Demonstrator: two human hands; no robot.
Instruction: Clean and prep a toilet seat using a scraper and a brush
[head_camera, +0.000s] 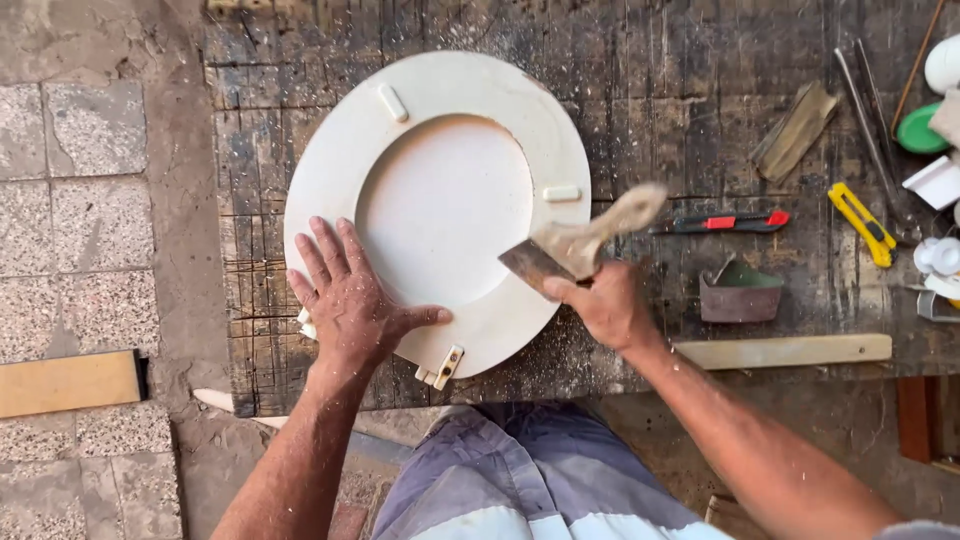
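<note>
Head view: left hand (350, 305) flat, fingers spread, pinning white toilet seat (440, 200) on dusty wood surface (680, 120). Right hand (605, 305) clenched on brush (585, 240), bristles at seat's inner rim. Best w/ firm hold-down & short, light strokes along rim.

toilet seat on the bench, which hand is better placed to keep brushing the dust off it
The right hand: it already grips the paintbrush just above the toilet seat rim. The left hand lies flat on the seat's near edge, pinning it to the workbench.
</note>
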